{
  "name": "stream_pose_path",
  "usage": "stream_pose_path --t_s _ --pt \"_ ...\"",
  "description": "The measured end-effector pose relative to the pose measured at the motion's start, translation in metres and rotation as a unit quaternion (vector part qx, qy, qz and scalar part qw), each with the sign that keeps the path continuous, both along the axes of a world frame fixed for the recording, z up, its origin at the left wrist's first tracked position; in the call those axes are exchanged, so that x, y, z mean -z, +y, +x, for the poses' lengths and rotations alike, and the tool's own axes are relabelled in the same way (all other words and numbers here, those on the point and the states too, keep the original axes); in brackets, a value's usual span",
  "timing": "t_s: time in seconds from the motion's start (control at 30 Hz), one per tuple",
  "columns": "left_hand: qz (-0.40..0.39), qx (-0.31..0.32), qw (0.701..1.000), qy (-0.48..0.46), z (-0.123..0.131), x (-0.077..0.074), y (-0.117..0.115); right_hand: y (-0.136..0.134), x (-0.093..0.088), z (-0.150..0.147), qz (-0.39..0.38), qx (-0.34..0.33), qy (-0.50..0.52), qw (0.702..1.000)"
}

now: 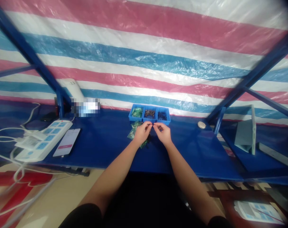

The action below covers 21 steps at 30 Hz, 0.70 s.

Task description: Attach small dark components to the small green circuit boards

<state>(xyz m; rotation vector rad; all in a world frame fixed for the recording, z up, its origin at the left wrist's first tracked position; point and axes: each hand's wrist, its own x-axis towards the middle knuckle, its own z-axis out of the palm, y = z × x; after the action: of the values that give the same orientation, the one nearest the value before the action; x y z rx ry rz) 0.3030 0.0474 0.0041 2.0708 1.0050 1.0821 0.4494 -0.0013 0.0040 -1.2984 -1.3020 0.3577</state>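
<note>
My left hand [142, 132] and my right hand [163, 133] meet fingertip to fingertip over the blue table, just in front of three blue bins. Both are closed in a pinch; what lies between the fingertips is too small to name. The left bin [135, 119] holds green pieces, the middle bin [149, 120] small metallic dark parts, the right bin [163, 121] dark blue or black parts. Green packets [132, 132] lie beside my left hand, and more green pieces [144, 144] show below it. Some small dark parts lie partly hidden behind my right hand.
On the left of the blue table [96, 142] are a phone [67, 142], a white power strip [45, 141] and cables. A round white object [201, 125] sits on the right. Blue frame posts slant up at both sides, before a striped sheet [144, 60].
</note>
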Motion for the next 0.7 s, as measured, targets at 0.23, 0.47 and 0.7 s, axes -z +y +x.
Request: stream_pose_path --t_s 0.23,0.47,0.7 --pt "0.016 0.004 1.000 0.020 -0.0001 -0.0004 0.0009 -0.0011 -0.0028 -0.0010 0.006 -0.005 -0.006 1.000" --pt "-0.003 -0.003 1.000 0.009 0.0006 0.0016 0.0008 0.0004 -0.0014 -0.0004 0.002 0.014 -0.004 1.000" --pt "0.010 -0.002 1.000 0.017 -0.0003 0.0019 0.0013 0.0002 -0.0007 0.0001 0.005 0.003 -0.002 1.000"
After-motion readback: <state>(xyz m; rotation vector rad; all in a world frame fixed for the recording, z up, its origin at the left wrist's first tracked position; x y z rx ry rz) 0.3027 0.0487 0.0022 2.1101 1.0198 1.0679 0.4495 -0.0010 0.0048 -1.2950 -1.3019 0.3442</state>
